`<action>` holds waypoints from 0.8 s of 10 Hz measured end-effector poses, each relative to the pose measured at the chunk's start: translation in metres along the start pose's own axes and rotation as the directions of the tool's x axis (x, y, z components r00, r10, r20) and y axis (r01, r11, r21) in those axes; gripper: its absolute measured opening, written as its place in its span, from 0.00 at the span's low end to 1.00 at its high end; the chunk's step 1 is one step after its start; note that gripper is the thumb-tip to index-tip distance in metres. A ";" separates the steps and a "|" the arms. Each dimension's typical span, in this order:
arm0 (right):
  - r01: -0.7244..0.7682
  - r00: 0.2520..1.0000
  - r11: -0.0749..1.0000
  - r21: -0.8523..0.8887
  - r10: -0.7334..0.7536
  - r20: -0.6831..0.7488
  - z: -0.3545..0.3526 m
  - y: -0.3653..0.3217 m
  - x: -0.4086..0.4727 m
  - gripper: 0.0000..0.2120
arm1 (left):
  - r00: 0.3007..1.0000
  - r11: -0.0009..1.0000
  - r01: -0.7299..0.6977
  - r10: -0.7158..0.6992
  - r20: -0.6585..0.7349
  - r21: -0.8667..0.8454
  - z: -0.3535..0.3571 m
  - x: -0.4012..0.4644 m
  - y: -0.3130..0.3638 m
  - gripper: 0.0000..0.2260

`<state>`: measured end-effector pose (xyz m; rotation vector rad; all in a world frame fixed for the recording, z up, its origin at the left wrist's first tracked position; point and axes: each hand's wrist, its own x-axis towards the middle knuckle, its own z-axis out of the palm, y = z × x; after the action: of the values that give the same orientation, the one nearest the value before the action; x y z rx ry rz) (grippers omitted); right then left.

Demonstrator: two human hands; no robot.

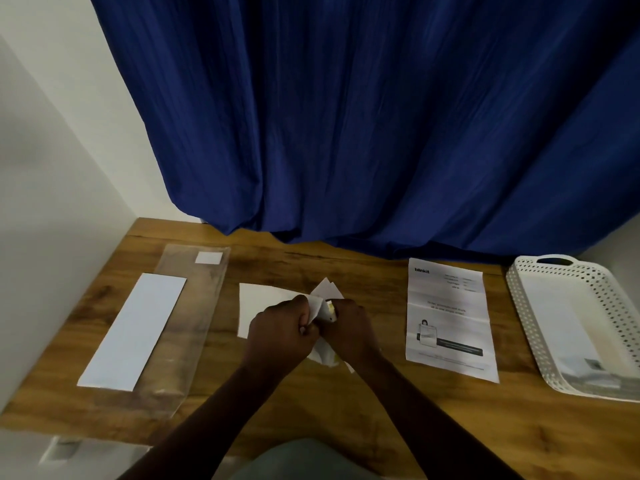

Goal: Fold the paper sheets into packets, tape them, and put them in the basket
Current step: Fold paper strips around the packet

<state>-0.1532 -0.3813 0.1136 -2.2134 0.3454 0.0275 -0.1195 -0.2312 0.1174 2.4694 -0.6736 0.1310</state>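
Both hands are clamped on the same thing mid-bench: left hand (282,327) and right hand (349,329) have their fingers curled round a half-folded packet (323,299), knuckles nearly touching, so each grip is tight on paper; white flaps stick up and away from the fingers, and a bit more paper pokes out below the wrists. There's something small and yellowish right at the right thumb; could be tape, can't tell.

Another white sheet (256,299) lies flat under and to the left of the left hand. Next unfolded one, the printed sheet (450,317), sits to the right of the right hand with its long axis running away from the person; so the right hand is the closer one for that.

The relation that matters, I reckon, is the basket (519,289): it's far right, near the bench (311,403) edge, beyond the printed sheet, long axis also pointing away; right hand is plainly nearer, and the drop means carrying over that sheet. Looks like something flat already lies in the basket, but it's blurry.

Left side has a white strip (133,327) partly on a clear sleeve (194,320); well apart from the hands. Open wood in front of the hands gives room to press creases; the curtain (346,116) hangs at the back edge.
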 end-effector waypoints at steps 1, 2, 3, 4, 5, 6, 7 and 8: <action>0.000 1.000 1.000 0.031 0.000 -0.026 -0.001 -0.003 -0.001 0.08 | 0.999 0.998 -0.021 0.019 -0.030 -0.055 -0.004 0.000 0.003 0.12; -0.003 0.998 0.995 0.104 0.010 -0.066 -0.007 -0.008 -0.002 0.05 | 0.994 0.941 0.110 -0.112 0.015 -0.321 -0.009 0.001 0.007 0.12; -0.037 0.993 0.986 0.160 0.055 -0.107 -0.007 -0.010 -0.002 0.07 | 0.772 0.405 0.587 -0.541 0.334 -0.701 -0.012 0.009 0.003 0.32; 0.013 0.996 0.988 0.151 0.000 -0.091 -0.001 -0.010 -0.002 0.12 | 0.547 -0.166 0.674 -0.543 0.637 -0.720 -0.009 0.009 -0.017 0.45; 0.136 0.991 0.984 0.117 -0.136 -0.007 0.004 -0.011 -0.005 0.16 | 0.509 -0.328 0.671 -0.448 0.735 -0.665 -0.014 0.014 -0.018 0.41; 0.223 0.975 0.971 0.086 -0.223 -0.013 0.010 -0.013 -0.006 0.15 | 0.499 -0.410 0.609 -0.467 0.730 -0.679 -0.009 0.022 -0.019 0.41; 0.129 0.981 0.987 0.092 -0.113 -0.159 0.012 -0.021 -0.003 0.09 | 0.496 -0.513 0.528 -0.460 0.736 -0.676 -0.003 0.024 -0.027 0.40; 0.113 0.949 0.993 -0.027 -0.116 -0.293 0.010 -0.015 0.000 0.12 | 0.475 -0.527 0.497 -0.500 0.724 -0.689 -0.001 0.023 -0.033 0.38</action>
<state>-0.1479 -0.3647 0.1188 -2.2447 0.3792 -0.3686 -0.0828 -0.2177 0.1068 0.8017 0.6745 -0.6386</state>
